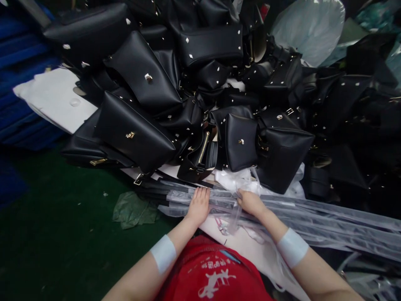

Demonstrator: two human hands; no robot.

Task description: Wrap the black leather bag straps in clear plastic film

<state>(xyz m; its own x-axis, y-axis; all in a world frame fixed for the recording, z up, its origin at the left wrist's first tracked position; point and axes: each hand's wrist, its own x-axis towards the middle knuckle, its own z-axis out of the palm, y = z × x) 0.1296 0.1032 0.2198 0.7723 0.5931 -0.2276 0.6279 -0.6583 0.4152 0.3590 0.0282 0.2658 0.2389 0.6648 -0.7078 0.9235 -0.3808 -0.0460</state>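
My left hand (199, 207) lies flat over a bundle of long black straps in clear plastic sleeves (178, 196), fingers stretched out. To its right, my right hand (251, 203) is closed, thumb and fingers pinching a thin clear plastic strip (234, 215) that hangs across the bundle. The bundle runs far off to the right over a white board (247, 240). Just beyond it stand black handbags with gold clasps, among them a squarish one (241, 142) and one with a gold zipper (200, 156).
A big heap of black handbags (209, 44) fills the far side. At the left are a white sheet (59, 98) and blue stacked material (21, 83). Crumpled plastic (134, 209) lies on the green floor (72, 238). A full translucent bag (308, 29) sits at the back right.
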